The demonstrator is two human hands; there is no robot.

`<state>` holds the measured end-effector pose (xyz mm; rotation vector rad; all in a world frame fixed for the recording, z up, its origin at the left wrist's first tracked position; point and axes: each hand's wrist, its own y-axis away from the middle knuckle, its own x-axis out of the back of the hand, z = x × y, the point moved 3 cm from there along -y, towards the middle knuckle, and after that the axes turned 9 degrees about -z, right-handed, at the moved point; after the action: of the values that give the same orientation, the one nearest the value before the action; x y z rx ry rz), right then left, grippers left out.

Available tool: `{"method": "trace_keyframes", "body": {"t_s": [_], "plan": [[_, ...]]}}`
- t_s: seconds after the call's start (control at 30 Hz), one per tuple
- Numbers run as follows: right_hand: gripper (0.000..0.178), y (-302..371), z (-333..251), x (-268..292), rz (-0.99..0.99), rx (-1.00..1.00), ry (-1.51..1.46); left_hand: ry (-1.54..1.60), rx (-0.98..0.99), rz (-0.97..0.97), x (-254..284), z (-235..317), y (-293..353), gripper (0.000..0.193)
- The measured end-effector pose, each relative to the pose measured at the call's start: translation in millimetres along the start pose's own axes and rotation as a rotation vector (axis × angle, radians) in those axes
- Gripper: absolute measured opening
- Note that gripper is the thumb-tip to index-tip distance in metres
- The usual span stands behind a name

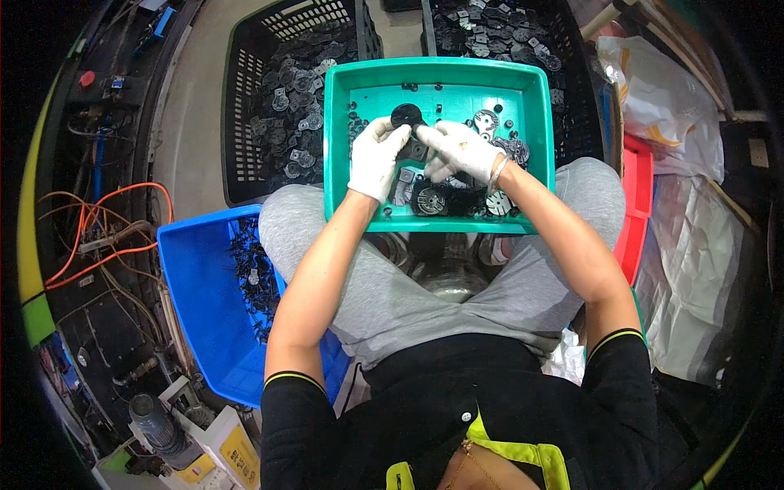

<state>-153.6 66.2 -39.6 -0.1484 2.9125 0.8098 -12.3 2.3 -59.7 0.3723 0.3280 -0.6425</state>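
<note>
A dark round flat part with a short tab (405, 115) is held up over the green tray (437, 67). My left hand (376, 159), in a white glove, is closed with its fingertips pinching the part's left lower side. From the other side my right hand (461, 151), also gloved, meets the part's lower edge with thumb and forefinger; its other fingers curl below. Beneath the hands lie black-and-grey round parts (430, 201), with another such part (486, 122) to the right. Small black ring-like pieces (510, 124) are scattered about the tray. The fingertips partly hide the held part's tab.
Two black slatted crates (238, 122) of similar parts stand beyond the tray. A blue bin (192, 278) with thin black pieces is at my left; a red bin (635, 216) is at my right. Orange cable (122, 189) runs along machinery at far left. The tray rests across my legs.
</note>
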Motion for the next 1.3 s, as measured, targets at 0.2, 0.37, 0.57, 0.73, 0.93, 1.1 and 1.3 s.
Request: {"method": "trace_keyframes", "body": {"t_s": [0.2, 0.37, 0.57, 0.73, 0.93, 1.1, 1.3], "plan": [[0.035, 2, 8, -6, -0.207, -0.055, -0.434, -0.248, -0.031, 0.055, -6, 5, 2, 0.020], [0.028, -10, 23, -12, -0.458, -0.035, -0.801, -0.267, -0.121, 0.026, -10, 7, 3, 0.017], [0.037, -4, 13, -12, -0.213, 0.058, -0.441, -0.190, -0.186, 0.170, 0, 20, 1, 0.013], [0.040, 4, -5, -8, -0.072, 0.254, -0.142, 0.008, -0.152, 0.187, 11, 25, -1, 0.020], [0.041, -1, -4, -1, 0.098, 0.335, -0.257, -0.179, -0.041, 0.147, 1, 19, 0, 0.021], [0.034, 0, -5, 4, 0.164, 0.294, -0.208, -0.149, -0.076, 0.075, -6, 22, 3, 0.020], [0.031, 0, 2, 11, 0.233, 0.252, -0.162, -0.199, -0.061, 0.068, -8, 24, 4, 0.024]]}}
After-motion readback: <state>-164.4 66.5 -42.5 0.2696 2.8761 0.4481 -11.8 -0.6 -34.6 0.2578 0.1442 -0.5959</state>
